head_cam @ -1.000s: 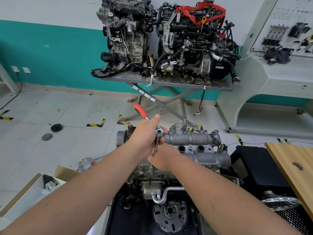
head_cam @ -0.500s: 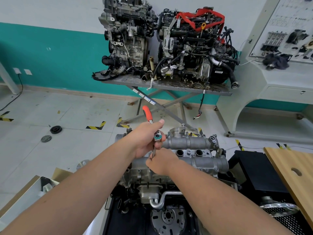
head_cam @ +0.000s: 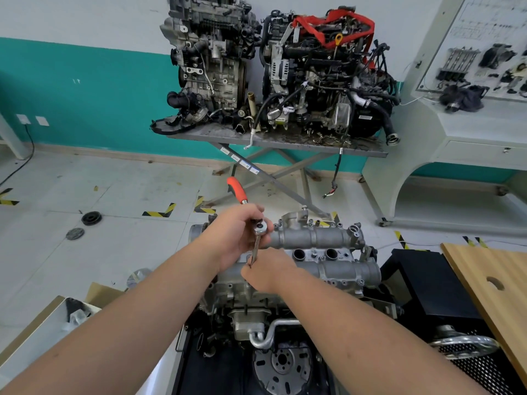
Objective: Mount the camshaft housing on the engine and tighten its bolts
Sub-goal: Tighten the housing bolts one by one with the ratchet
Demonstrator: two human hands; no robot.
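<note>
left hand (head_cam: 233,232) grips the ratchet (head_cam: 258,228); right hand (head_cam: 265,270) pinches its shaft on the camshaft housing (head_cam: 328,238). no writing can be read.

One head-worn camera looks forward and down, close over both forearms, at the engine (head_cam: 296,269) and the floor (head_cam: 85,246) beyond.

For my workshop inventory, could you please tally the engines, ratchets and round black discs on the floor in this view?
Engines: 3, two on the metal stand and one being worked on
Ratchets: 1, orange-handled, held by the left hand
Floor discs: 2
Total: 6
</note>
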